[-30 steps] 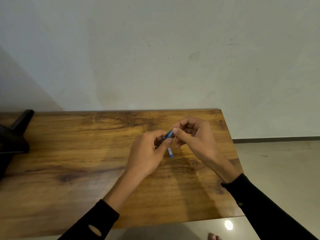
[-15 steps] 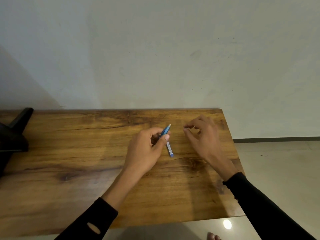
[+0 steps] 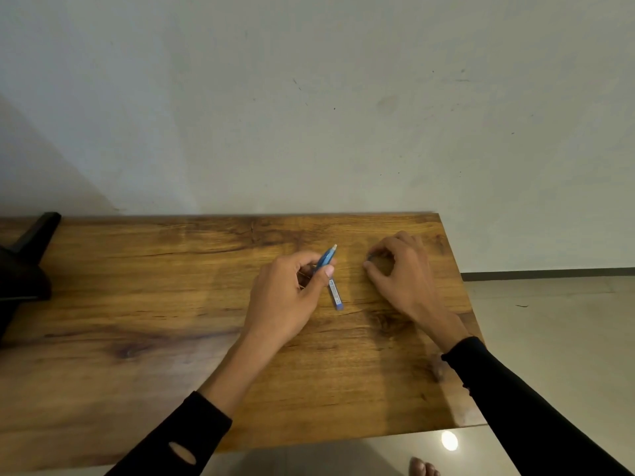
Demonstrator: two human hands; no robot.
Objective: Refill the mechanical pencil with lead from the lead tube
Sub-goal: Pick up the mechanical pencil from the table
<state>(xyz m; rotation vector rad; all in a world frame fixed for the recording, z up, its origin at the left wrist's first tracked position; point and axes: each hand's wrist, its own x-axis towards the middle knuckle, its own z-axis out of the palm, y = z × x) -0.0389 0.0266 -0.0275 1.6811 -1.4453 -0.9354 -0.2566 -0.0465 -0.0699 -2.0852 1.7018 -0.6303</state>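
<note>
My left hand [image 3: 285, 297] grips a blue mechanical pencil [image 3: 326, 258] that is tilted up and to the right, its pale end bare. The lead tube [image 3: 335, 294], slim and blue with a white label, lies flat on the wooden table [image 3: 171, 304] just right of my left thumb. My right hand [image 3: 402, 273] rests low on the table to the right of the tube. Its thumb and forefinger are pinched on a small dark piece, the pencil cap [image 3: 368, 258], which is mostly hidden.
A black stand [image 3: 24, 262] sits at the table's left edge. The table's right edge [image 3: 460, 304] runs close to my right wrist, with tiled floor beyond. A plain wall stands behind the table. Toes [image 3: 422, 468] show below the front edge.
My right hand pulled away from the pencil's end, moved right and came down to the table. My left hand kept the pencil and barely moved. The lead tube stayed put.
</note>
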